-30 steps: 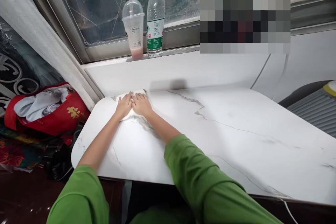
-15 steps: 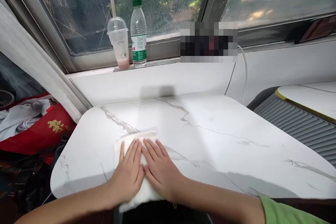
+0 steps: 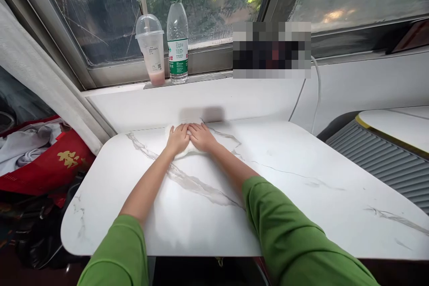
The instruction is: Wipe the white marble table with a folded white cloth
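Both hands lie side by side on a white cloth (image 3: 191,149) at the back edge of the marble-patterned white table (image 3: 295,205). My left hand (image 3: 178,138) presses flat on the cloth's left part, thumb side towards the other hand. My right hand (image 3: 201,136) rests flat on its right part, and the fingertips of the two hands meet. Much of the cloth is hidden under the palms. Both arms reach forward in green sleeves.
On the window ledge stand a plastic cup with a straw (image 3: 152,51) and a green-capped bottle (image 3: 178,40). A white cable (image 3: 318,94) hangs at the right. A red bag (image 3: 50,161) holds clothes at the left.
Both hands have slid forward with the cloth, from near the table's front edge to its back edge by the wall. The arms are now stretched out and the green sleeves show more.
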The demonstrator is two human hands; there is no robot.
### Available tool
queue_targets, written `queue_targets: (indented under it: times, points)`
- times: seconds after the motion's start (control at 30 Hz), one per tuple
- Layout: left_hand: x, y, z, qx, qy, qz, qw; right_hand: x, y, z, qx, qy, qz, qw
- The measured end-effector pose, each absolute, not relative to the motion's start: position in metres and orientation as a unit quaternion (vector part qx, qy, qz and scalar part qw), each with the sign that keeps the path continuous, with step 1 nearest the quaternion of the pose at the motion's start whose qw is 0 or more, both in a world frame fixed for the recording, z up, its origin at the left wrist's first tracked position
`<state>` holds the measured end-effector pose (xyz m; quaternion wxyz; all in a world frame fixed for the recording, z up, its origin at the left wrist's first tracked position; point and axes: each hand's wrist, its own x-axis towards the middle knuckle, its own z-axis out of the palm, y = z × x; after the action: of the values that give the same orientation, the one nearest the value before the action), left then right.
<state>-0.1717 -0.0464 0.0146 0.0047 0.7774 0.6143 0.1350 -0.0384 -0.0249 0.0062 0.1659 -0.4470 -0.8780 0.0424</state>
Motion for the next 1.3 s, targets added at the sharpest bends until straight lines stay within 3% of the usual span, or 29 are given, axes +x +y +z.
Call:
queue_targets:
  times: [0.17,0.3,0.57,0.67,0.83,1.03,1.3]
  points:
    - [-0.167,-0.065,0.011,0.778,0.618,0.113,0.0,-0.032,-0.041,0.002,-0.454,-0.878,0.044,0.143]
    - [-0.146,-0.126,0.007,0.79,0.603,0.109,-0.011,-0.003,-0.09,-0.005,-0.417,-0.9,0.011,0.128]
    - [-0.094,-0.25,0.011,0.883,0.457,0.109,0.016,0.078,-0.218,-0.01,-0.314,-0.927,-0.077,0.188]
    - [-0.08,-0.234,0.012,0.886,0.448,0.109,0.054,0.093,-0.21,-0.014,-0.341,-0.916,-0.07,0.2]
    - [-0.062,-0.141,0.011,0.862,0.489,0.118,0.07,0.097,-0.118,-0.013,-0.46,-0.872,0.04,0.159]
    - [-0.06,-0.038,0.011,0.837,0.53,0.119,0.059,0.076,-0.024,0.0,-0.543,-0.81,0.078,0.209]
    - [-0.054,-0.05,0.006,0.824,0.558,0.095,0.021,0.082,-0.034,-0.008,-0.541,-0.823,0.032,0.171]
